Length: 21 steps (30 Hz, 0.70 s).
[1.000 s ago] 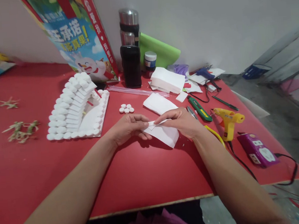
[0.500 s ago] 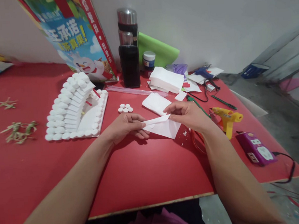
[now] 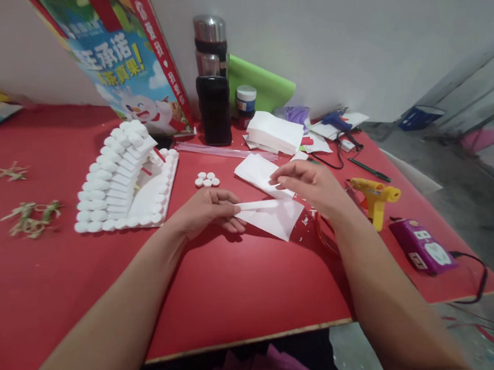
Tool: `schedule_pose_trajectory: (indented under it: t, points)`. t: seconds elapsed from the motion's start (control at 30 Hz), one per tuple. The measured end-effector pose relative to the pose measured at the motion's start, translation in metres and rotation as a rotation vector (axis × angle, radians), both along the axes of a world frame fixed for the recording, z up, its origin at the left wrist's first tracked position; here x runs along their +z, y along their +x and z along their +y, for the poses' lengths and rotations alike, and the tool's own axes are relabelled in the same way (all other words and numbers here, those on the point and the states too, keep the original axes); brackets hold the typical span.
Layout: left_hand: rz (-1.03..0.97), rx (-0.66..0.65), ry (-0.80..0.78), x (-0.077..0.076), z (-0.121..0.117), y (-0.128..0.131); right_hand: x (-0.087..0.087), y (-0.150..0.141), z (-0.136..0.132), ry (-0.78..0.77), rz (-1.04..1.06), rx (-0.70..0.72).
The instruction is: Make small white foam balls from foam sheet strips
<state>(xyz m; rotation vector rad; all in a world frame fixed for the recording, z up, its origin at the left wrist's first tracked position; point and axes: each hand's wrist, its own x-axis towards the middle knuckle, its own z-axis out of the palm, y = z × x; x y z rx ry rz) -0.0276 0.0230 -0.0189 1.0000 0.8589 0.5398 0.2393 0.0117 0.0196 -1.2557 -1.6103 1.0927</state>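
Note:
My left hand pinches the left end of a white sheet of paper between thumb and fingers. Along its upper edge the sheet has a narrow folded strip. My right hand hovers just above the sheet's right part, fingers bent and thumb slightly apart, with nothing visible in it. Behind the sheet lies a stack of white paper, partly covered by the right hand. Several small white discs sit in a cluster beyond my left hand. Further left stands a white stepped model edged with rounded white pieces.
At right lie a yellow glue gun, a purple box with a cable and a green pen. A black phone-like object, a steel flask and a printed bag stand at the back. Straw figures lie left.
My right hand has let go of the paper's folded edge and lifted slightly. The sheet's right end has dropped a little, while my left hand keeps its hold.

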Motion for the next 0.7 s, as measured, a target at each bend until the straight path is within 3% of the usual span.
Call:
schedule_pose_trajectory:
  t: [0.17, 0.37, 0.5, 0.7]
  points:
    - [0.014, -0.055, 0.053, 0.004, -0.006, 0.006, -0.006, -0.034, -0.016, 0.038, -0.236, 0.139]
    - [-0.019, -0.017, 0.102, 0.002, -0.005, 0.004, -0.018, -0.036, -0.014, -0.037, -0.279, 0.125]
    - [-0.061, 0.006, 0.111, 0.001, -0.004, 0.004, -0.018, -0.036, -0.014, 0.03, -0.291, 0.065]
    - [-0.116, 0.064, 0.047, 0.003, -0.002, 0.006, -0.017, -0.038, -0.016, 0.229, -0.374, 0.131]
